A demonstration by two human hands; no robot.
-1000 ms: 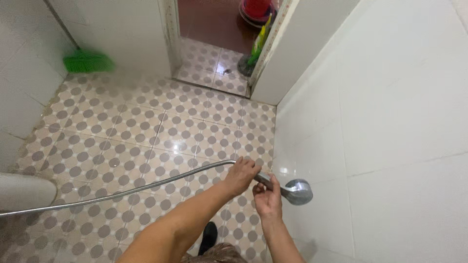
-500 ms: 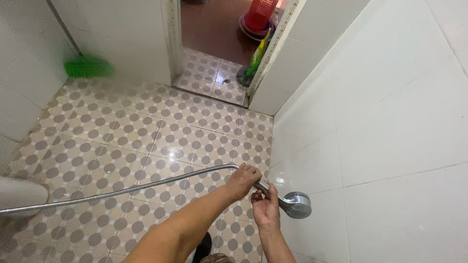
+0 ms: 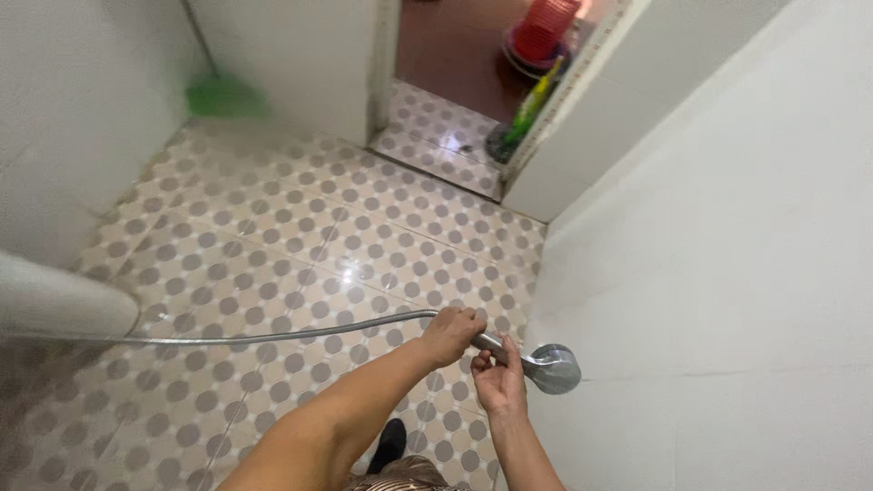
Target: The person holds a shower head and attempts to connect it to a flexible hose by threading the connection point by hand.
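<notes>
Two white tiled walls (image 3: 727, 255) and a floor of pale tiles with brown dots (image 3: 300, 236) fill most of the view, all placed here relative to the chrome hand shower head (image 3: 553, 368). The right-hand wall rises just beside the head; the floor spreads to its left and beyond it. Far beyond it, an open doorway (image 3: 455, 82) shows a red ribbed basket (image 3: 544, 27), and a blurred green brush head (image 3: 225, 97) leans well off to the far left. A ribbed metal hose (image 3: 273, 335) runs from the head's handle leftward across the floor. The left hand (image 3: 450, 335) has its grip clamped on the handle where the hose joins, farther from the head. The right hand (image 3: 498, 377) is nearer, its fingers pinched on the handle just beside the head. The handle's long axis slants down and rightward toward the wall.
</notes>
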